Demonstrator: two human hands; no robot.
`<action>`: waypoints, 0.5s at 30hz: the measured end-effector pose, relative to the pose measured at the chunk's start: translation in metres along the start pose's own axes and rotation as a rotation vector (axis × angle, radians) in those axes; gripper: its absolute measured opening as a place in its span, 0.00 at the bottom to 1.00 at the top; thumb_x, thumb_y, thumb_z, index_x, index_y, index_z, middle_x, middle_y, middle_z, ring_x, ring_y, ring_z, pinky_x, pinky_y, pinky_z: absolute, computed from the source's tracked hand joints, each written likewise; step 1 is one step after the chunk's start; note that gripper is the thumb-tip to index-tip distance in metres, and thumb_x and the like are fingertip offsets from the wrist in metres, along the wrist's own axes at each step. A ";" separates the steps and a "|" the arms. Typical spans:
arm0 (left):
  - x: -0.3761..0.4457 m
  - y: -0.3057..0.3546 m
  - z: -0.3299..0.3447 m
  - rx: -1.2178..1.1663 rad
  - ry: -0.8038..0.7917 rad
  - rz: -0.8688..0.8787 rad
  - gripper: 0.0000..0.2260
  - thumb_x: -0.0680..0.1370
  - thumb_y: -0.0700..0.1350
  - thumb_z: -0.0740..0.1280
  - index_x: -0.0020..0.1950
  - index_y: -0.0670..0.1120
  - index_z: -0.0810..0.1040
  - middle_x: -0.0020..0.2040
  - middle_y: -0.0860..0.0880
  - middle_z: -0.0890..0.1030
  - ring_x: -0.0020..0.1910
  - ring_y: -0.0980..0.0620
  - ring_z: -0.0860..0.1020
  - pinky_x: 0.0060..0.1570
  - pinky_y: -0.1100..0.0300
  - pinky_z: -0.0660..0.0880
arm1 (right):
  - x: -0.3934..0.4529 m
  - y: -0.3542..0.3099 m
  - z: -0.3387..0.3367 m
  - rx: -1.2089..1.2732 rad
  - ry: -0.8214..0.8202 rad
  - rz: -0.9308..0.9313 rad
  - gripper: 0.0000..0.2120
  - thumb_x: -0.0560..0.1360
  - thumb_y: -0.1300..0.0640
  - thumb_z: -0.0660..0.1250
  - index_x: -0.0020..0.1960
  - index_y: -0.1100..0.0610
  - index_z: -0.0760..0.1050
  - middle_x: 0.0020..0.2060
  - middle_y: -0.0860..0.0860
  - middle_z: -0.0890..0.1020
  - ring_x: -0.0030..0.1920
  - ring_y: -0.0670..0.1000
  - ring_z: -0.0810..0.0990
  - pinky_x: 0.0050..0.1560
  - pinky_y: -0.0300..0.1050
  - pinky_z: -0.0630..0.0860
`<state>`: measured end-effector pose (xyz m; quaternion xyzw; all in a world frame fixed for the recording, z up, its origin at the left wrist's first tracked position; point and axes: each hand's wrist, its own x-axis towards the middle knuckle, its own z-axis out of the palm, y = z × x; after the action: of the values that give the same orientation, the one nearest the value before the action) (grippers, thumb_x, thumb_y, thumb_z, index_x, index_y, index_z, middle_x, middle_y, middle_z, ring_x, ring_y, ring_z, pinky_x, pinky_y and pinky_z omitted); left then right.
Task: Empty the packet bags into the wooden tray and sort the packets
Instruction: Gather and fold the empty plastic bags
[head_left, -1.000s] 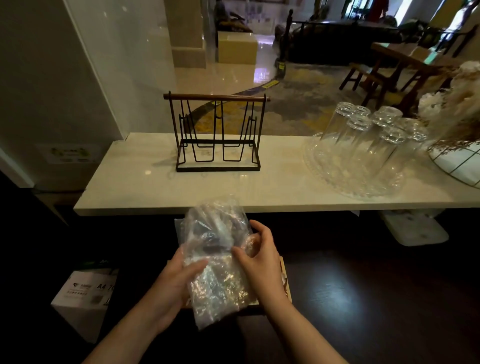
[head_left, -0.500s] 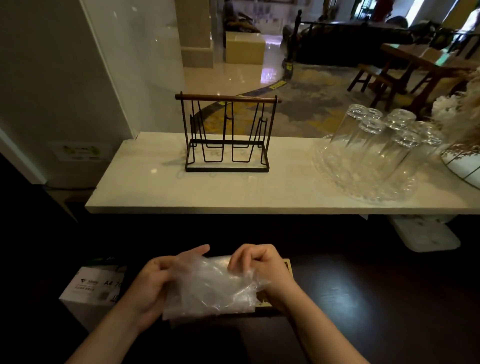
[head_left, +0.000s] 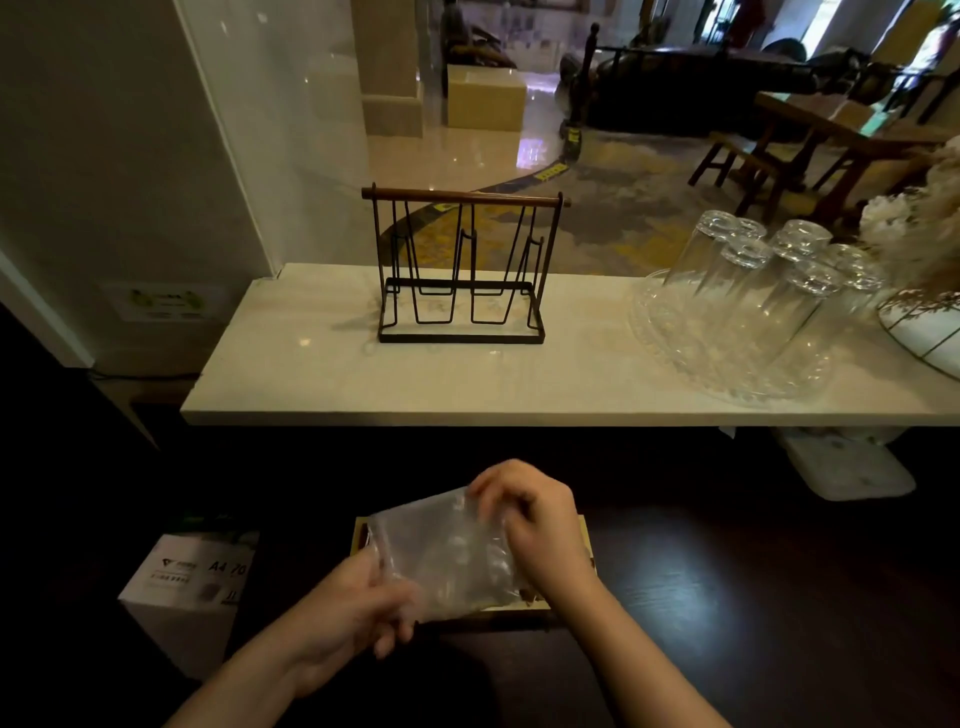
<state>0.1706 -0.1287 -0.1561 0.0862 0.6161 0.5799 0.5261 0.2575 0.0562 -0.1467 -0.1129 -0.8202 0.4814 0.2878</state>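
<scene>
Both grips, left hand (head_left: 358, 605) and right hand (head_left: 535, 525), pinching crinkled clear plastic bag (head_left: 447, 556) above wooden tray (head_left: 584, 535)

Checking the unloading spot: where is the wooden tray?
Low centre, on the dark table: the wooden tray sits under the plastic bag held by both hands.

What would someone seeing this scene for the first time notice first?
Low in the middle, the left hand and right hand hold a clear plastic bag over the wooden tray on the dark table. Behind them, a black wire rack stands on the pale counter, with upturned glasses on a glass tray at the right.
</scene>
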 end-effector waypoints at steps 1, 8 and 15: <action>0.002 -0.003 0.003 -0.040 0.041 0.016 0.15 0.75 0.33 0.66 0.60 0.39 0.70 0.29 0.44 0.77 0.23 0.52 0.73 0.17 0.67 0.64 | -0.002 -0.003 0.000 0.112 0.029 0.124 0.10 0.69 0.66 0.62 0.42 0.54 0.78 0.47 0.47 0.82 0.47 0.44 0.80 0.47 0.36 0.75; 0.020 -0.017 0.028 -0.509 0.100 0.108 0.16 0.74 0.33 0.63 0.60 0.42 0.75 0.51 0.43 0.83 0.40 0.49 0.82 0.35 0.62 0.74 | -0.044 0.006 0.031 0.557 -0.177 0.572 0.34 0.68 0.43 0.71 0.70 0.48 0.63 0.62 0.45 0.76 0.60 0.46 0.78 0.56 0.41 0.76; 0.040 -0.046 0.058 0.003 -0.099 0.059 0.13 0.77 0.33 0.63 0.59 0.45 0.74 0.50 0.44 0.85 0.42 0.48 0.82 0.36 0.57 0.74 | -0.090 0.030 0.043 0.442 0.226 0.761 0.11 0.72 0.45 0.68 0.50 0.49 0.78 0.40 0.53 0.84 0.34 0.48 0.79 0.32 0.44 0.73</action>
<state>0.2195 -0.0783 -0.2018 0.1336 0.5873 0.5892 0.5386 0.3021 -0.0011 -0.2213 -0.3942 -0.5611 0.7012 0.1953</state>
